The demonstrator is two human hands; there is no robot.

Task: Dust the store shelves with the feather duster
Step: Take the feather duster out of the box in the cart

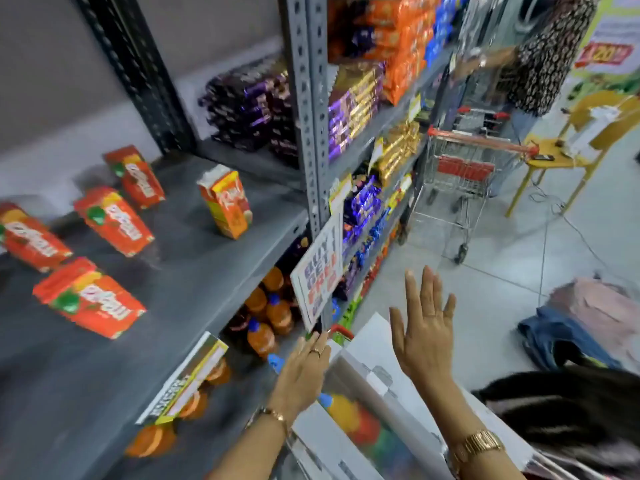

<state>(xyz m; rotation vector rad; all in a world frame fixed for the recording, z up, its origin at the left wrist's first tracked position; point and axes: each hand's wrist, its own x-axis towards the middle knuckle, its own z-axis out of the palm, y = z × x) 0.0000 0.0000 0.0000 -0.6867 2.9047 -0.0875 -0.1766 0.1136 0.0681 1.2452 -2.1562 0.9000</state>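
Note:
No feather duster shows in the head view. A grey metal shelf [194,271] fills the left side, with several red-orange juice cartons [110,220] standing apart on it. My left hand [304,368] is stretched flat, fingers together, just off the shelf's front edge and holds nothing. To its right my right hand [426,327] is raised with fingers spread, also holding nothing. Both hands hover over a white box with a clear window [363,410].
Orange drink bottles [270,317] fill the shelf below. Chocolate and snack packs [356,105] line the shelves further right. A "buy 1 get 1 free" sign [318,282] hangs on the upright. A shopping cart [464,181], a yellow chair [581,140] and another person stand beyond.

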